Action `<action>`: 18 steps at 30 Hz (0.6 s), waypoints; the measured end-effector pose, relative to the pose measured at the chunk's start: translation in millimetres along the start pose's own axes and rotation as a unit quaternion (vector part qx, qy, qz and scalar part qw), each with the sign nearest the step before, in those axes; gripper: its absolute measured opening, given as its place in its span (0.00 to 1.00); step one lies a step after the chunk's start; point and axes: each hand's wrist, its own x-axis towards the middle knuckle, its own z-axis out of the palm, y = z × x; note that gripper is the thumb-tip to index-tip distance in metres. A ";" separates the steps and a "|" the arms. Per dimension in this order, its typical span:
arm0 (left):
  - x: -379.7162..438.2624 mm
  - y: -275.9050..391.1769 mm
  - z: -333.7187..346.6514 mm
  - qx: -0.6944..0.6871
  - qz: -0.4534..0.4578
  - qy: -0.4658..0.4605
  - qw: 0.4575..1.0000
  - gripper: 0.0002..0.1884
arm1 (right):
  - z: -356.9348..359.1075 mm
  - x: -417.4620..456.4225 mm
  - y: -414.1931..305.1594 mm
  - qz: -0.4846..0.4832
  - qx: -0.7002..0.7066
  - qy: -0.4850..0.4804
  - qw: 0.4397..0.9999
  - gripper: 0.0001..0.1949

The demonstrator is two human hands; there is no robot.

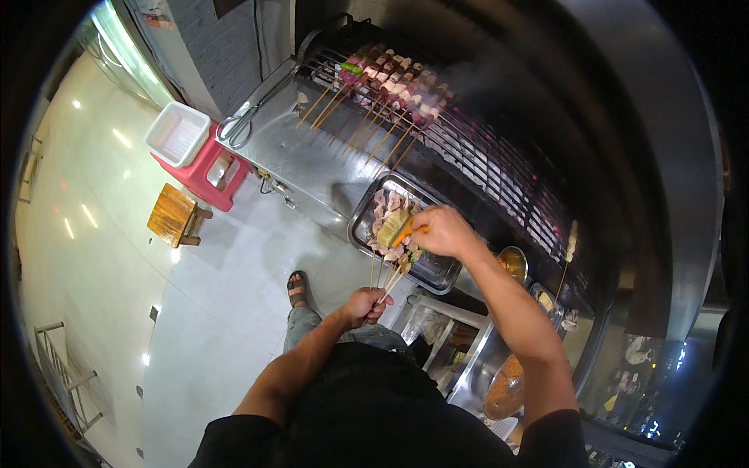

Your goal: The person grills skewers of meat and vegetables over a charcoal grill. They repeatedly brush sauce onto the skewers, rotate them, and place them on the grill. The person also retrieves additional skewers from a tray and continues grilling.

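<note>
My left hand grips the lower ends of several wooden skewers. Their pale meat pieces lie over a rectangular metal tray. My right hand holds a basting brush with an orange handle, its wide bristles against the meat. Above the tray, several skewers of red and white meat rest on the grill grate, with bare stick ends pointing towards me. Green pieces show on a skewer at the left end.
Metal tongs lie on the steel counter. A white basket sits on a red plastic stool, beside a wooden stool. To the right are a metal bowl, a lone skewer and a bowl of orange-red seasoning.
</note>
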 end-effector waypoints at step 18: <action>1.9 -8.8 -4.7 0.009 0.003 -0.004 1.000 0.15 | 24.6 14.2 7.1 0.157 0.121 0.173 0.965 0.12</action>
